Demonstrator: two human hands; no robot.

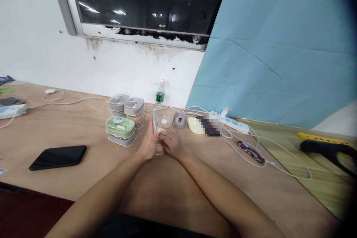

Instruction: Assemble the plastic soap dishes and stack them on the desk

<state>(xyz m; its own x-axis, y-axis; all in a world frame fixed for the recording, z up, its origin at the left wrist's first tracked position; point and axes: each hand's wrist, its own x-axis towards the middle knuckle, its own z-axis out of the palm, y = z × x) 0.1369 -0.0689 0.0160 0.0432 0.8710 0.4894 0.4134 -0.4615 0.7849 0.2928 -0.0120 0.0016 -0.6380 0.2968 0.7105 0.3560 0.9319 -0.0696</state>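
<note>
Forearms (220,189): both reach in from the near edge, over the brown desk (156,189).
Phone (58,157): black, flat on the desk, well to the left of the hands.
Left hand (149,145): closed around a clear plastic piece (155,117), which it holds upright above the desk.
Right hand (173,143): fingers bent in toward the left hand, near the lower part of the clear plastic piece; whether they grip anything, I cannot tell.
Clear rim (160,152): partly hidden under the hands.
Wrapper (251,152): dark red, to the right, among white cables (290,153).
Green-lidded box (120,126): stacked on a grey one, left of the hands.
Grey-lidded boxes (134,106): two stacks just behind the green lid.
Lids: beyond the hands, a clear round one with a white spot (164,121), then a grey one (180,120) and a cream one (194,125) rightward.
Power strip (235,124): white, right of the lids.
Bottle (160,96): clear, green-labelled, upright near the wall (125,67).
</note>
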